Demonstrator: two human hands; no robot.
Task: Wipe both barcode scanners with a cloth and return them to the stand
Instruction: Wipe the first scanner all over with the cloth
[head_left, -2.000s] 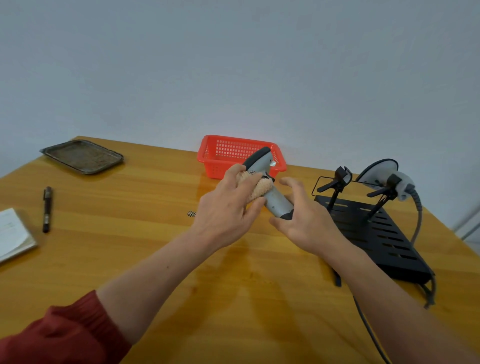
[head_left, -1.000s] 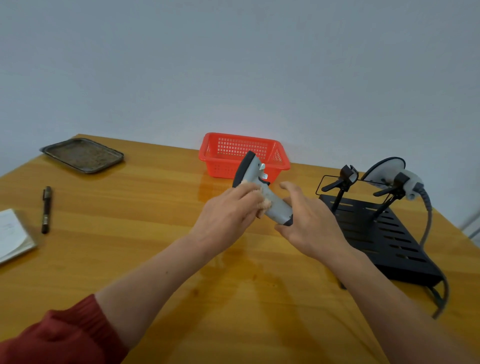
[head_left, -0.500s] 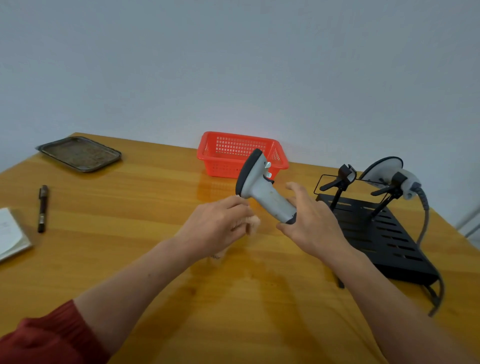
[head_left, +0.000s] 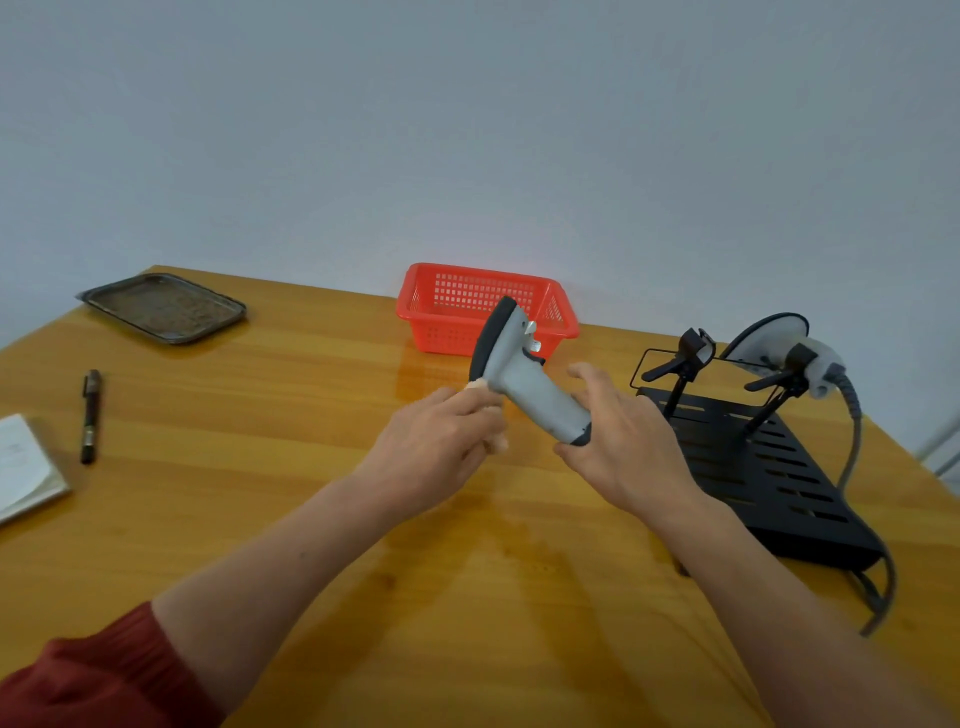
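Observation:
My right hand (head_left: 621, 447) grips the lower handle of a grey barcode scanner (head_left: 524, 376) with a black head, held tilted above the table's middle. Just left of it, my left hand (head_left: 441, 447) is closed on a small beige cloth (head_left: 496, 441), mostly hidden by the fingers, which touches the scanner's neck. A second, white scanner (head_left: 779, 348) with a grey coiled cable rests on the right clamp of the black stand (head_left: 769, 467) at the right. The stand's left clamp (head_left: 685, 358) holds nothing.
A red plastic basket (head_left: 447, 322) stands behind the scanner near the wall. A metal tray (head_left: 163, 306) sits at the far left corner, a black pen (head_left: 91, 415) and a notepad (head_left: 23, 473) at the left edge. The cable (head_left: 878, 587) trails off the stand's front.
The left hand with the cloth slid down off the scanner's head and handle, dropped towards the table, then rose back to the neck. The right hand turned the scanner more upright.

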